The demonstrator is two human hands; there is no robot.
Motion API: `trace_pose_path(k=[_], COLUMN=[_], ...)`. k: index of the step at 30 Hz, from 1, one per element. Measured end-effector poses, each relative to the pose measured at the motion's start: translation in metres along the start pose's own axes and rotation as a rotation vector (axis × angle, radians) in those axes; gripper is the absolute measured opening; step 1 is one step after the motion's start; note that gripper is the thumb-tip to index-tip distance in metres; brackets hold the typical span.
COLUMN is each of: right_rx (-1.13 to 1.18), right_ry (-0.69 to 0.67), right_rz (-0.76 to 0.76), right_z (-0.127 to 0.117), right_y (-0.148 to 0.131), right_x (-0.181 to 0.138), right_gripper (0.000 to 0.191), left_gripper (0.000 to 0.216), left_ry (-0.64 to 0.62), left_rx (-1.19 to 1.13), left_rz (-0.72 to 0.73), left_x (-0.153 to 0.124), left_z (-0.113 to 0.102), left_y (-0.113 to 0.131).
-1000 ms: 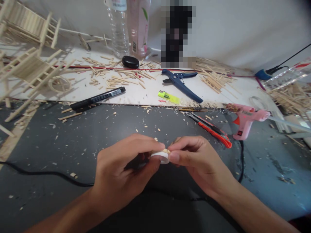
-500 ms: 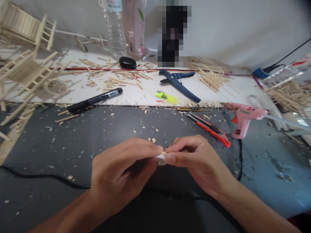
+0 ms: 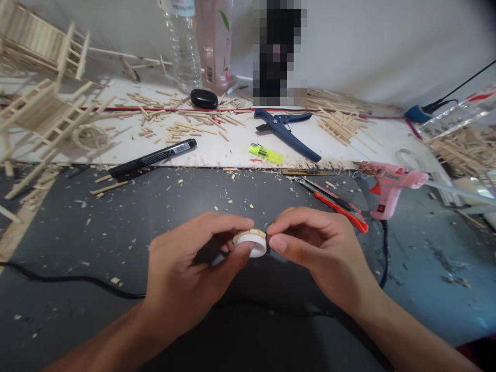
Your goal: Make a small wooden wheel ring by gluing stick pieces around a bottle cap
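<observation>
My left hand (image 3: 189, 263) grips a small white ring (image 3: 259, 252) between thumb and fingers. Short flat pieces of pale wood (image 3: 251, 233) line the ring's outer edge along the top, and its hollow side faces me. My right hand (image 3: 318, 248) is at the ring's right edge, thumb and forefinger drawn together in a pinch. Whatever may lie between those fingertips is too small to make out. Just beyond the hands, tiny wood chips (image 3: 251, 206) dot the dark mat (image 3: 186, 199).
At the right lie a red utility knife (image 3: 341, 211) and a pink glue gun (image 3: 387, 188). Blue cutters (image 3: 290, 137), a yellow lighter (image 3: 267, 153) and a black marker (image 3: 153, 158) rest farther back. Wooden stick models (image 3: 46, 113) stand left; bottles (image 3: 184, 51) stand behind. A black cable (image 3: 77, 280) crosses the mat.
The ring has turned and risen a little, so its opening and wood-lined edge now show. My right fingertips have moved slightly right, away from the wood piece they were pinching.
</observation>
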State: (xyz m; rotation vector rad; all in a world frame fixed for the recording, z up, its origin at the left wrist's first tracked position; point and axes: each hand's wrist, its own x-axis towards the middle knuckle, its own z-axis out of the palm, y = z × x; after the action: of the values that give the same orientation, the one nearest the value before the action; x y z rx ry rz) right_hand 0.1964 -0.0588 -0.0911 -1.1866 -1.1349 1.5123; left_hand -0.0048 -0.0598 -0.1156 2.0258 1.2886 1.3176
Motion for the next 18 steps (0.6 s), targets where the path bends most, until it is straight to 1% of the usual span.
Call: trace_pose_path(k=[5, 9, 18], right_rx=[-0.083, -0.083, -0.175], right_ry=[-0.012, 0.04, 0.035], right_rz=[-0.055, -0.049, -0.079], right_z=[0.0022, 0.0028, 0.0017], right_y=[-0.0014, -0.0002, 0.0021], right_x=[-0.0037, -0.0036, -0.0011], right_gripper=[0.017, 0.02, 0.012], left_gripper=[0.014, 0.016, 0.016], left_ry=[-0.024, -0.028, -0.014], left_rx=[-0.034, -0.055, -0.079], left_rz=[-0.015, 0.013, 0.012], left_x=[-0.0006, 0.0, 0.0003], left_z=[-0.0006, -0.0006, -0.0002], left_y=[0.001, 0.0017, 0.0031])
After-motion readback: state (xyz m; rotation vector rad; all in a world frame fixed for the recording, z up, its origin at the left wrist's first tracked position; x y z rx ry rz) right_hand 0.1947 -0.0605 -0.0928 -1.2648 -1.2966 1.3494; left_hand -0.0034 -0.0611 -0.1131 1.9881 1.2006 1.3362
